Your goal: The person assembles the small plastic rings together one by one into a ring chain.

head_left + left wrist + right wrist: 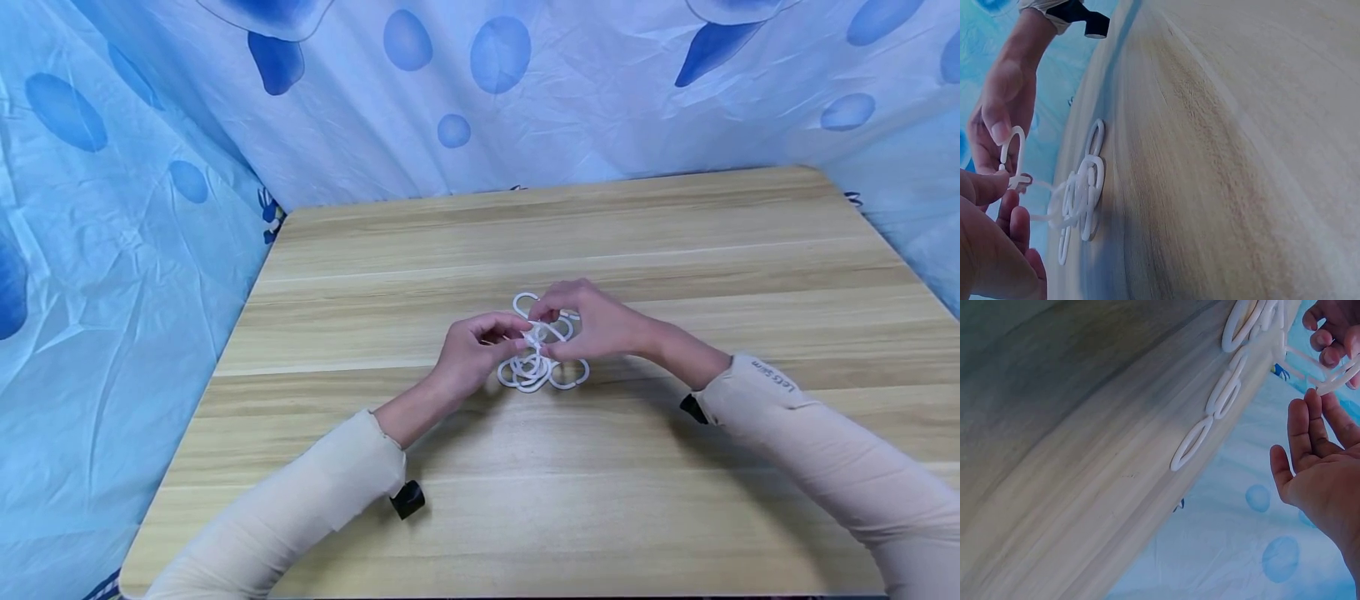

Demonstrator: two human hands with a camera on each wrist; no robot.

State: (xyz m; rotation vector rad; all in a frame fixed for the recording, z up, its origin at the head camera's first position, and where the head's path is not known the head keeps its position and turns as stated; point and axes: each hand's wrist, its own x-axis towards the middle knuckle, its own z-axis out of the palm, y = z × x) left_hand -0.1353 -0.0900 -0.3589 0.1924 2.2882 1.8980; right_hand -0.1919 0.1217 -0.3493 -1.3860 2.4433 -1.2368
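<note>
White plastic chain links (528, 371) lie in a loose heap near the middle of the wooden table, some hooked together. Above them my left hand (480, 346) pinches a white link between thumb and fingertips. Facing it from the right, my right hand (596, 321) pinches a C-shaped link (1021, 147), seen best in the left wrist view. The two held links meet between the hands, and a strand hangs from there to the heap. Fingers partly hide the joint. Joined links (1191, 445) trail along the table in the right wrist view.
The wooden table (360, 433) extends around the heap on all sides. A blue patterned curtain (375, 125) hangs behind it and along the left. Small black devices (407, 500) stick out below both sleeve cuffs (375, 458).
</note>
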